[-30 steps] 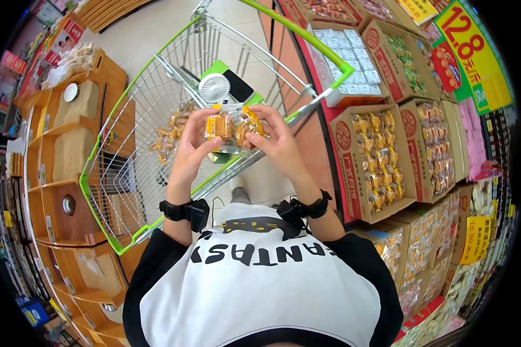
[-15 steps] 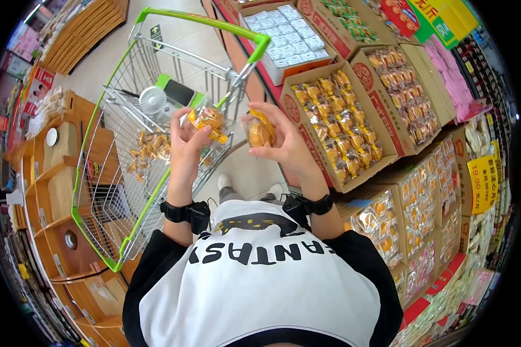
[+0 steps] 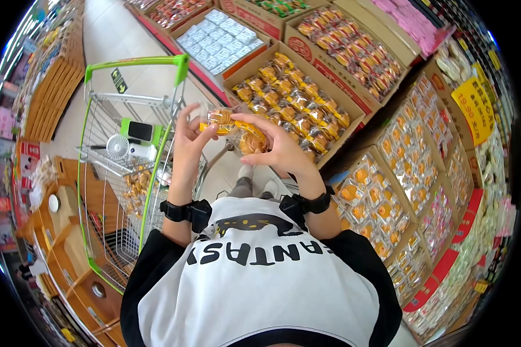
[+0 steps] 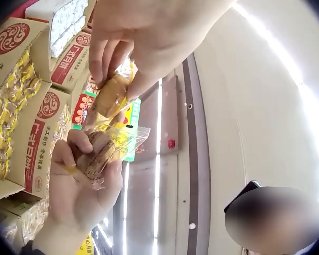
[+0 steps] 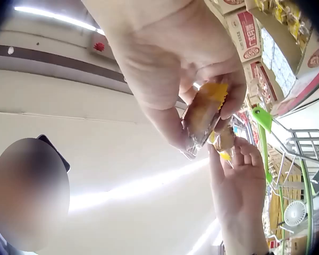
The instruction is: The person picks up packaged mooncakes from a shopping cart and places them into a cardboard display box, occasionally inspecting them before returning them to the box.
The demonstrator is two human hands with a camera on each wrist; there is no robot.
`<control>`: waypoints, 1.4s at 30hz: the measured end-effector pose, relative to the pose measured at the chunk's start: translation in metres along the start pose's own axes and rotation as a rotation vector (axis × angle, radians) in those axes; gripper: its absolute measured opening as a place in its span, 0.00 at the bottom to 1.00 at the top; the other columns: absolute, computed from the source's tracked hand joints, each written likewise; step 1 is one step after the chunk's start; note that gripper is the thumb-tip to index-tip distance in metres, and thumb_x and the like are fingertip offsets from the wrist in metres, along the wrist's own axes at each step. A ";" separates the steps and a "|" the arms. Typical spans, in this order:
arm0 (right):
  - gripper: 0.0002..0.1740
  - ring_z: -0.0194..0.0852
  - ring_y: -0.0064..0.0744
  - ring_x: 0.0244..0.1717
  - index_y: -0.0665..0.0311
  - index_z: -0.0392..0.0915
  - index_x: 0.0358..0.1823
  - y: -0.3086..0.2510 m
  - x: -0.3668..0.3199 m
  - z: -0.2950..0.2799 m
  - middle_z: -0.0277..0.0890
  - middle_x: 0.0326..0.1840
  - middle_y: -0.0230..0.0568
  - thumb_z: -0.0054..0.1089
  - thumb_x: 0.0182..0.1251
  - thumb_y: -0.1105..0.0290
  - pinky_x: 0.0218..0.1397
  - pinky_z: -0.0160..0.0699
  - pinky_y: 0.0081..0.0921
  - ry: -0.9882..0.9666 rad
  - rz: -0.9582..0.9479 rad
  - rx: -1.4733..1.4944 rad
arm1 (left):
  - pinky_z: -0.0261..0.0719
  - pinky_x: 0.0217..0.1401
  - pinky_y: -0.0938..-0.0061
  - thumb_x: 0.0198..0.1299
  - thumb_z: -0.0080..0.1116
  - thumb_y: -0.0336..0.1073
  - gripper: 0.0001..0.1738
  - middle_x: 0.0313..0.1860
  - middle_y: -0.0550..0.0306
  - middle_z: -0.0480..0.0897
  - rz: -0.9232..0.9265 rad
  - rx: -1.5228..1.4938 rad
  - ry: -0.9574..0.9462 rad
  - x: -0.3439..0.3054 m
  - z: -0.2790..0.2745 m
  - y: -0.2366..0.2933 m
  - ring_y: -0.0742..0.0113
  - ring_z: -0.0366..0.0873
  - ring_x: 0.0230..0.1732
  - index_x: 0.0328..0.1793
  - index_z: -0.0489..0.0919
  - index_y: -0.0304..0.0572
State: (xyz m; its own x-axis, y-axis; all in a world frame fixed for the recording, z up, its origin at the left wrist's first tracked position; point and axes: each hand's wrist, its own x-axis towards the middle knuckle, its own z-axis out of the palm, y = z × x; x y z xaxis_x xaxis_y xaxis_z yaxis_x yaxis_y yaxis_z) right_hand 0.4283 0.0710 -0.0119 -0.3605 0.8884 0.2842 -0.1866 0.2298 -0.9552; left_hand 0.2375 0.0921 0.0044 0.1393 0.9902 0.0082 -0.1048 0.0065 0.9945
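In the head view the left hand pinches a clear-wrapped pastry with yellow wrapper ends. Just right of it, the right hand grips a second wrapped pastry between thumb and fingers. The two packets are side by side, close together or touching, in front of the chest. In the left wrist view, the near hand holds a golden pastry above the other hand's packet. The right wrist view has a brown pastry with a yellow wrapper edge in the near hand.
A green-rimmed shopping cart stands at the left, holding wrapped pastries, a small white fan and a phone. Open cartons of wrapped pastries and a box of white packets are ahead and right. Wooden shelving stands far left.
The view has turned toward the cartons, and the cart now appears further left and lower. The packets were together, then apart, and are now close together again, each in its own hand.
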 end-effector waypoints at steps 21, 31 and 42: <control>0.44 0.50 0.36 0.66 0.62 0.49 0.60 0.008 -0.015 -0.068 0.52 0.61 0.42 0.69 0.43 0.76 0.55 0.67 0.24 0.564 0.095 -0.049 | 0.74 0.46 0.79 0.39 0.62 0.21 0.31 0.50 0.56 0.65 0.350 0.603 -0.637 0.106 0.085 -0.014 0.67 0.66 0.49 0.54 0.71 0.43; 0.34 0.65 0.40 0.54 0.66 0.59 0.50 -0.001 0.006 -0.110 0.65 0.50 0.49 0.66 0.39 0.73 0.55 0.64 0.30 0.823 0.137 -0.473 | 0.62 0.54 0.69 0.38 0.66 0.29 0.29 0.45 0.55 0.72 0.678 0.821 -0.640 0.170 0.098 -0.033 0.56 0.64 0.50 0.51 0.73 0.43; 0.25 0.65 0.47 0.50 0.60 0.69 0.45 0.063 0.022 -0.180 0.70 0.44 0.44 0.61 0.40 0.79 0.53 0.62 0.39 0.933 0.339 -1.143 | 0.60 0.58 0.60 0.39 0.64 0.31 0.27 0.48 0.59 0.72 0.738 1.043 -0.752 0.257 0.125 -0.099 0.53 0.58 0.55 0.51 0.72 0.46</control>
State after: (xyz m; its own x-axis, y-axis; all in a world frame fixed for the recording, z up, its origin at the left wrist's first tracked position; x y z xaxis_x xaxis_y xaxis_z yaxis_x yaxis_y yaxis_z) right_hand 0.5735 0.1766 -0.0809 0.5339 0.7865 0.3105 0.7311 -0.2449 -0.6368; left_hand 0.4071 0.3284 -0.0789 0.8695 0.4198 0.2603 0.3146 -0.8769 0.3633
